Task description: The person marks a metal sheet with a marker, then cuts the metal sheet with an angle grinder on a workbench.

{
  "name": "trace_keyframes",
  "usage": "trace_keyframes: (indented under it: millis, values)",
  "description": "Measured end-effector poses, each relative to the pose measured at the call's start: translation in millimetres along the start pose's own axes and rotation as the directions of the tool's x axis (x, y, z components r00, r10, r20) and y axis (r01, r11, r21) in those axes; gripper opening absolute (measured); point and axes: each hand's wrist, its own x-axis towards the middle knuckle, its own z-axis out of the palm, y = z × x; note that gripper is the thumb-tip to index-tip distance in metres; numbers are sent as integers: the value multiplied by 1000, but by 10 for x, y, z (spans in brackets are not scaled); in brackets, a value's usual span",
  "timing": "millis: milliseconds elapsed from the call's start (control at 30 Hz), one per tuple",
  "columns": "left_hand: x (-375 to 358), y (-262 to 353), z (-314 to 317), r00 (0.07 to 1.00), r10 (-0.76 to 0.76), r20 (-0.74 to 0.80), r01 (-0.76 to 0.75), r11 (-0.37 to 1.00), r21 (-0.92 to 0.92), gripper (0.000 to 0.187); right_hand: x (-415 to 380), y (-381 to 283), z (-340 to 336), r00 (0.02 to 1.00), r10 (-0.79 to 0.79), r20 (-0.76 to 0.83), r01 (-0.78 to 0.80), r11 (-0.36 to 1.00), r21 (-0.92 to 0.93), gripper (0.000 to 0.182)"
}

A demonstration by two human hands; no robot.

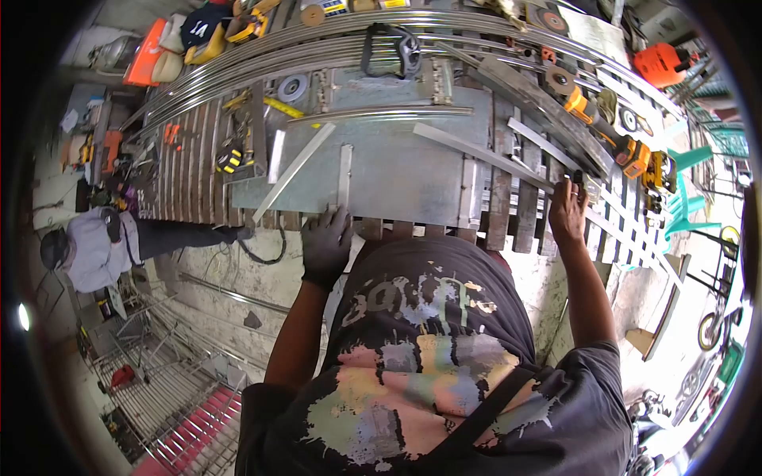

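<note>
My left hand (326,244), in a dark glove, is at the near edge of a grey sheet-metal plate (397,170). Its bent fingers close on the lower end of a short metal strip (345,170). Bare, my right hand (568,213) is farther right over the slats, fingers curled beside a small black object (578,175). What those fingers grip is partly hidden. A long flat metal bar (484,155) runs from the plate toward that hand. Another flat strip (294,172) lies slanted across the plate's left part.
Long shiny tubes (262,63) cross the back of the slatted bench (190,174). Goggles (393,51), a tape measure (229,161), a grinding disc (293,86) and a yellow angle grinder (633,157) lie around. At left, another person (99,246) is close to the bench.
</note>
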Motion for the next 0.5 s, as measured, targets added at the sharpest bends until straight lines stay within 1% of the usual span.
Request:
trace_keyframes:
  millis: [33,100,133,167,200,233,267,300,367,400,500]
  values:
    - [112,-19,55,1000,-23,-10,23,1000,-1,57,-14,4,29,999,18,30,-18,1000,-7,41]
    - [287,-47,209,998,-60,-30,60,998,-11,73,16,24,-30,984,35,177,-33,999,-15,42]
    - [333,-71,316,997,-73,-6,73,997,-10,75,18,27,-54,987,37,156,-34,999,-25,35]
    - [373,-102,405,996,-89,14,89,996,-6,78,28,39,-62,974,56,221,-57,998,-6,38]
    - [386,-117,440,994,-106,31,106,994,-1,81,-12,73,40,988,45,145,-39,998,-44,41]
    - [375,-82,418,995,-99,-3,100,995,19,77,-66,127,201,997,31,67,-26,996,-83,43]
    - [372,-92,409,993,-120,15,120,993,-3,72,-73,154,260,993,67,100,-59,995,-80,48]
    - [361,-119,403,990,-136,36,137,990,-27,67,-61,188,243,974,103,200,-94,994,-54,49]
    - [302,-198,367,993,-117,25,119,989,-93,60,-67,226,236,967,117,227,-117,993,-12,51]
    - [273,-228,356,995,-102,20,103,986,-128,57,-43,236,225,955,130,266,-135,991,2,51]
    - [132,-302,540,993,-51,-108,43,996,-78,46,-82,278,234,956,101,276,-100,995,-17,49]
